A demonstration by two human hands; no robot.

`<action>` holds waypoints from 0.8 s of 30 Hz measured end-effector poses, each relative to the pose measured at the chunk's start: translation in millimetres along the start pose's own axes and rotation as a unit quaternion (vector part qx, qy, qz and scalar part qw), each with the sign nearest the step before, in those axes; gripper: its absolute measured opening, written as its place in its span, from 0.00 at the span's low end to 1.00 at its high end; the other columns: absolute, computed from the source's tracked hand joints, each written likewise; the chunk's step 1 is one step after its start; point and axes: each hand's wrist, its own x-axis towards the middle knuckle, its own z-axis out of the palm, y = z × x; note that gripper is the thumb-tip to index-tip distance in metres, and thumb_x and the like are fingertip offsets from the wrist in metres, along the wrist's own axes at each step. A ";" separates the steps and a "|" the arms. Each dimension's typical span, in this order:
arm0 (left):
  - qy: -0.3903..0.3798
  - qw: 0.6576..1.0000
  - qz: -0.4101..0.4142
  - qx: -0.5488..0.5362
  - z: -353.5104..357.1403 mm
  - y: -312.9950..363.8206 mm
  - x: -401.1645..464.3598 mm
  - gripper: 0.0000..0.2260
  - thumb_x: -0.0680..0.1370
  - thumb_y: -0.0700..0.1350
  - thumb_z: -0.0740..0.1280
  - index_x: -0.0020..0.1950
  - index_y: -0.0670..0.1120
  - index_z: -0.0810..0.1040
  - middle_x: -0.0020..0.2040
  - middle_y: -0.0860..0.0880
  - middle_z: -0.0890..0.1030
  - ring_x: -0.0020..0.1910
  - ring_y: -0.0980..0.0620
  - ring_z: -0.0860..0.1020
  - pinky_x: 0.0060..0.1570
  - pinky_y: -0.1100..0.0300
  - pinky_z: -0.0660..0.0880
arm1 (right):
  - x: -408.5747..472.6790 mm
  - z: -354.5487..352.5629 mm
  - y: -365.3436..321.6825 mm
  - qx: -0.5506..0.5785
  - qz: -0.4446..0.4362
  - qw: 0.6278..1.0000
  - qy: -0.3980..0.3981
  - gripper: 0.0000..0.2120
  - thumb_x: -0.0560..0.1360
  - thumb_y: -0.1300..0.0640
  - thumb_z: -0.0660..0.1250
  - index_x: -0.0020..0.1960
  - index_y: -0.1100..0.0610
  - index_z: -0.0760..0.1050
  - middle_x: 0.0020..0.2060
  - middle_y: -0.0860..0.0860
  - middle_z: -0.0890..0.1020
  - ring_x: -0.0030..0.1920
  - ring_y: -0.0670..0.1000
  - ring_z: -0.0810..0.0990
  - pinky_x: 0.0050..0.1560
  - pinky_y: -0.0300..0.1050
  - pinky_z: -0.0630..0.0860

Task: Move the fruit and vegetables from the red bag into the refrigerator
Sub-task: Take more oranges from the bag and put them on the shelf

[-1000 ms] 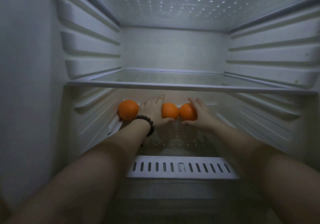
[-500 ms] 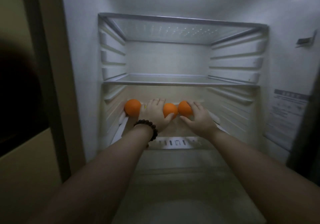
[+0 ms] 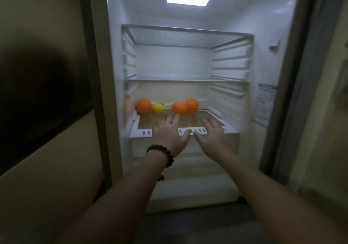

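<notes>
Three oranges, one at the far left and two touching each other right of centre, sit with a lemon in a row along the far edge of the bottom shelf of the refrigerator, likely set well back so they cannot roll out and the near part stays free for more produce. The left hand and right hand hover over the shelf's near edge, fingers spread and loose, holding nothing, just short of the fruit; the red bag is out of view
</notes>
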 end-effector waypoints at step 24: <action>-0.168 0.984 -0.049 0.012 -56.2 118.3 -336.6 0.31 0.78 0.63 0.50 0.77 0.51 0.48 0.77 0.51 0.54 0.76 0.51 0.48 0.74 0.45 0.45 | -358.2 -99.0 30.8 -0.013 0.035 0.997 -0.073 0.26 0.78 0.47 0.60 0.73 0.56 0.62 0.73 0.56 0.62 0.74 0.57 0.58 0.71 0.53 0.60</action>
